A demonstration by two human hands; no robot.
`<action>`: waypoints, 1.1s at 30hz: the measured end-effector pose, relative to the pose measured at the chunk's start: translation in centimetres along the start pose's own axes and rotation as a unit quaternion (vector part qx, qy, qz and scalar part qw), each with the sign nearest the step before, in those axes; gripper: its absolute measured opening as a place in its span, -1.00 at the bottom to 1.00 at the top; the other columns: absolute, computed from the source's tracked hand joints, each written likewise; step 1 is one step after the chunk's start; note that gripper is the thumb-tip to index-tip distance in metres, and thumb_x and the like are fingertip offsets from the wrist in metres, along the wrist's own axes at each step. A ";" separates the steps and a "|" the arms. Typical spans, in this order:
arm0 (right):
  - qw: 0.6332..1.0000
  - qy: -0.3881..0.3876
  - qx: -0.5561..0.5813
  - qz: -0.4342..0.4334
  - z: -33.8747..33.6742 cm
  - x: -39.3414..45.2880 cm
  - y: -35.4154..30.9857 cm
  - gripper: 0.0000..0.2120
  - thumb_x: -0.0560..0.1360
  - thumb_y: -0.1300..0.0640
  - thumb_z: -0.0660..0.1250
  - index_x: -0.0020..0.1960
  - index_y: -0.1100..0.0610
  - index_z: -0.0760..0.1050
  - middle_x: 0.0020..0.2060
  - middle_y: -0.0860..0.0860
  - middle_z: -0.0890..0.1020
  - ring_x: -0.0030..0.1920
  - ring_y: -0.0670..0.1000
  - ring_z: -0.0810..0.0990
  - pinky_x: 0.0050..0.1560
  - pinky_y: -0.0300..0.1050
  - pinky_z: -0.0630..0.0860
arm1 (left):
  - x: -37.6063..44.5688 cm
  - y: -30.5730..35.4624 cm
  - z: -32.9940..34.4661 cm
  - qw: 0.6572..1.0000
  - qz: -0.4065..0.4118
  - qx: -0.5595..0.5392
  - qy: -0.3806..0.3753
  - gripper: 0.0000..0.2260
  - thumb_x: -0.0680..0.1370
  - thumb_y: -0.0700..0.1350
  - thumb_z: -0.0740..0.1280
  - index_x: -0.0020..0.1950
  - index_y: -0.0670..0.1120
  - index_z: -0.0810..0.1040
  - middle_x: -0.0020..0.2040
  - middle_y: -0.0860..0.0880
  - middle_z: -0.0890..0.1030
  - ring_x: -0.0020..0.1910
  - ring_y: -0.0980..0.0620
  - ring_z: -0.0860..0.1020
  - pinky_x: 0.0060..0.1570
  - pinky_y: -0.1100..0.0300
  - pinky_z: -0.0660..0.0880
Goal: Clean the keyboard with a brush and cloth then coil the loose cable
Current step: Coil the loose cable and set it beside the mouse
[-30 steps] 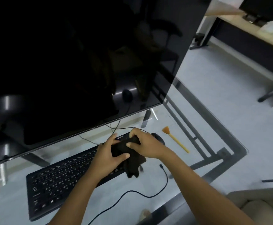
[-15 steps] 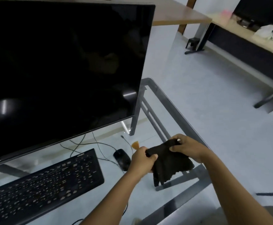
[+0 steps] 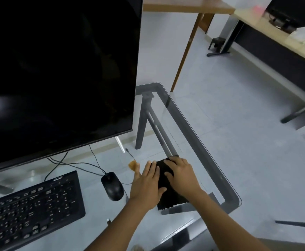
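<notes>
A dark cloth (image 3: 168, 198) lies folded flat on the glass desk (image 3: 193, 127) near its right front corner. My left hand (image 3: 148, 183) presses its left side with flat fingers. My right hand (image 3: 181, 175) lies flat on its upper right part. The black keyboard (image 3: 30, 207) sits at the lower left, away from both hands. Just left of my left hand the orange brush (image 3: 133, 165) shows only its bristle end; the rest is hidden by that hand. Thin black cable (image 3: 93, 164) runs behind the mouse, and a cable plug (image 3: 108, 220) shows by my left forearm.
A large dark monitor (image 3: 57, 78) fills the upper left. A black mouse (image 3: 112, 186) sits between keyboard and hands. The desk's right edge is just right of the cloth, with floor beyond. Wooden tables (image 3: 184, 6) stand further back.
Earlier both hands gripped the cloth over the keyboard's right end, then carried it right, lifted. Now it lies flat on the desk under flat hands. The view shifted right.
</notes>
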State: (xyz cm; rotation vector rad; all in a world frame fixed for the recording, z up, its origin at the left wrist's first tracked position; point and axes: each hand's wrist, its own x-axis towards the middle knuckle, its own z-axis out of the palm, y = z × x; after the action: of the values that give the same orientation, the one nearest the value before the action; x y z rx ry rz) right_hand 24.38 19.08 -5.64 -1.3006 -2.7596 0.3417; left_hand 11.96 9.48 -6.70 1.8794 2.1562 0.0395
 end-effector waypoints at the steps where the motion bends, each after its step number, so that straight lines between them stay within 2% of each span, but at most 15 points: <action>1: 1.000 -0.008 -0.004 0.002 0.5 -0.3 -0.1 -0.65 0.47 0.11 0.36 0.25 0.07 0.53 0.23 0.07 0.56 0.17 0.14 0.52 0.13 0.05 0.49 | 0.0 0.0 0.3 1.000 -0.002 0.007 -0.003 -0.34 0.59 0.24 0.01 0.54 -0.11 -0.05 0.57 -0.09 -0.08 0.54 -0.06 -0.18 0.38 -0.18 -0.35; 6: 1.000 0.010 -0.018 0.023 1.4 -0.6 -0.4 -0.66 0.46 0.18 0.35 0.23 0.10 0.54 0.22 0.14 0.56 0.16 0.19 0.53 0.12 0.12 0.51 | 0.0 -0.1 -0.1 1.000 -0.002 -0.006 0.004 -0.36 0.59 0.22 0.00 0.55 -0.12 -0.06 0.57 -0.08 -0.08 0.54 -0.04 -0.18 0.37 -0.16 -0.38; 10: 0.999 0.047 0.006 0.000 0.7 0.3 -3.1 -0.68 0.46 0.21 0.36 0.22 0.13 0.55 0.16 0.15 0.58 0.13 0.20 0.54 0.10 0.13 0.51 | -1.9 -1.9 -1.3 0.996 -0.019 -0.069 0.051 -0.40 0.60 0.18 -0.01 0.55 -0.10 -0.02 0.57 -0.06 -0.06 0.53 -0.01 -0.16 0.38 -0.08 -0.39; 13: 0.997 0.057 0.037 -0.029 0.8 1.2 -7.1 -0.68 0.49 0.18 0.35 0.25 0.14 0.53 0.17 0.15 0.58 0.16 0.18 0.54 0.17 0.11 0.50 | -4.4 -4.7 -2.4 0.992 -0.050 -0.078 0.084 -0.41 0.59 0.18 -0.05 0.55 -0.08 0.00 0.57 -0.04 -0.02 0.54 0.00 -0.13 0.42 -0.07 -0.30; 15: 0.995 0.066 0.051 -0.058 1.1 1.5 -10.4 -0.68 0.51 0.16 0.34 0.25 0.14 0.52 0.15 0.13 0.59 0.13 0.16 0.56 0.14 0.08 0.52 | -6.7 -7.3 -3.3 0.989 -0.081 -0.092 0.083 -0.42 0.60 0.18 -0.03 0.55 -0.07 -0.03 0.57 -0.02 -0.06 0.53 0.03 -0.16 0.46 -0.08 -0.27; 19: 0.990 0.063 0.091 -0.091 2.0 0.7 -18.0 -0.61 0.42 0.25 0.37 0.25 0.19 0.52 0.12 0.16 0.58 0.06 0.22 0.57 0.10 0.13 0.52 | -13.1 -13.3 -4.7 0.983 -0.134 -0.089 0.083 -0.36 0.54 0.22 -0.14 0.55 -0.07 -0.05 0.57 0.00 -0.09 0.53 0.06 -0.18 0.46 -0.04 -0.30; 26: 0.988 0.045 0.109 -0.095 3.5 -2.9 -29.5 -0.61 0.47 0.21 0.33 0.30 0.15 0.47 0.18 0.11 0.55 0.16 0.16 0.50 0.20 0.04 0.45 | -24.8 -22.9 -5.0 0.971 -0.213 -0.074 0.075 -0.40 0.60 0.22 -0.10 0.55 -0.07 -0.05 0.57 0.00 -0.07 0.53 0.06 -0.18 0.48 -0.05 -0.27; 31: 0.988 0.034 0.130 -0.077 4.7 -4.4 -34.0 -0.62 0.46 0.26 0.34 0.28 0.17 0.49 0.18 0.15 0.54 0.13 0.21 0.51 0.18 0.11 0.49 | -31.3 -28.0 -4.2 0.960 -0.255 -0.072 0.086 -0.26 0.46 0.27 -0.31 0.55 -0.07 -0.03 0.57 0.00 -0.06 0.53 0.05 -0.19 0.47 -0.05 -0.23; 33: 0.989 0.031 0.128 -0.068 5.1 -4.8 -35.0 -0.61 0.46 0.26 0.35 0.28 0.17 0.49 0.17 0.16 0.54 0.13 0.21 0.51 0.17 0.10 0.49 | -33.2 -29.7 -3.7 0.951 -0.281 -0.086 0.100 -0.28 0.48 0.26 -0.27 0.55 -0.08 0.03 0.57 -0.01 -0.01 0.54 0.04 -0.15 0.47 -0.06 -0.19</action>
State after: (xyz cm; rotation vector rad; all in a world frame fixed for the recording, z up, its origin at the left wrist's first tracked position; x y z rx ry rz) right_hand 0.31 -7.05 -2.45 -1.0389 -2.6285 0.6097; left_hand -13.78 -26.82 -2.77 1.1572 2.6481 0.3008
